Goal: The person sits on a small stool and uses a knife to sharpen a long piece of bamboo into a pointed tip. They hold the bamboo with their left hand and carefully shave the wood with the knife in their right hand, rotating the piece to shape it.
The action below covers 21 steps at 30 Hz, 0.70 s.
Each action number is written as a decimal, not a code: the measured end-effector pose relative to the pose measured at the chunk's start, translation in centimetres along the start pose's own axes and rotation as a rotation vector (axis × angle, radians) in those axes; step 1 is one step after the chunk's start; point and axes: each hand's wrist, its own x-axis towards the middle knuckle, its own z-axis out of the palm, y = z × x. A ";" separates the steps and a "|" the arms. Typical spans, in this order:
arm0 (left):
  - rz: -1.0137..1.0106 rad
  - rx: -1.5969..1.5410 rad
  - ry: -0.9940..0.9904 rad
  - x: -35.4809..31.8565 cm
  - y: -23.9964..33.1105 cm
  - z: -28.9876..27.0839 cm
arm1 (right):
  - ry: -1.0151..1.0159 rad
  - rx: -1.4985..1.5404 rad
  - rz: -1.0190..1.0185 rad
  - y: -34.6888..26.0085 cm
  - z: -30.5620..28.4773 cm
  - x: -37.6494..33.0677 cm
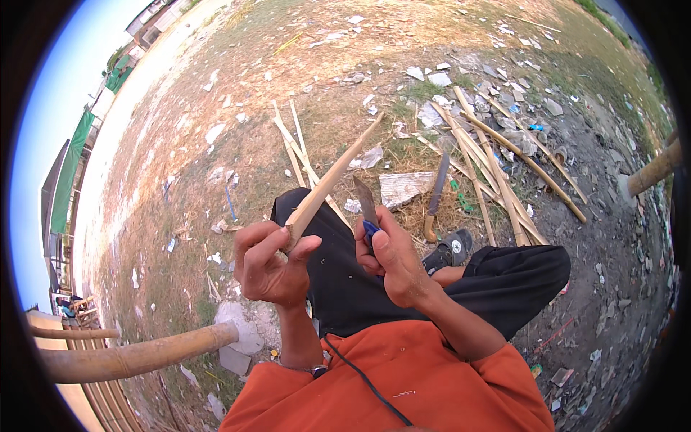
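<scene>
My left hand (272,263) grips the near end of a long split bamboo strip (335,180) that points up and away over my knee. My right hand (394,263) holds a small knife (366,205) by its blue handle, with the rusty blade standing upright just right of the strip. Blade and strip are close but apart. Both hands hover above my black trousers (345,288), and an orange shirt fills the lower edge.
A large machete (435,198) with a wooden handle lies on the ground beyond my knees. A pile of bamboo poles and strips (497,165) spreads to the right. A dark sandal (450,250) sits by my right leg. Thick bamboo rails (137,353) run at lower left. Litter covers the dirt.
</scene>
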 end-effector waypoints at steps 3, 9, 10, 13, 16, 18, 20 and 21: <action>-0.171 -0.095 0.208 0.0 1.0 -0.4 | 0.101 -0.413 -0.116 -1.2 0.3 0.3; -0.256 -0.113 0.014 0.7 1.8 -0.9 | 0.062 -0.698 -0.289 -1.5 1.8 1.3; -0.237 -0.092 -0.015 0.7 1.9 -1.2 | 0.057 -0.715 -0.288 -1.9 2.0 1.3; -0.288 -0.074 -0.008 0.8 2.6 -1.3 | 0.064 -0.790 -0.316 -1.8 2.8 1.0; -0.276 -0.045 0.003 1.1 3.5 -0.6 | 0.067 -0.866 -0.302 -0.7 3.0 0.9; -0.320 -0.084 0.048 0.7 3.9 -0.4 | 0.063 -0.924 -0.229 -0.2 3.0 1.1; -0.342 -0.087 0.077 0.5 3.8 -0.5 | 0.063 -0.987 -0.111 -0.5 2.9 1.4; -0.343 -0.070 0.085 0.4 3.6 -0.5 | 0.039 -0.971 -0.145 -0.9 3.0 1.0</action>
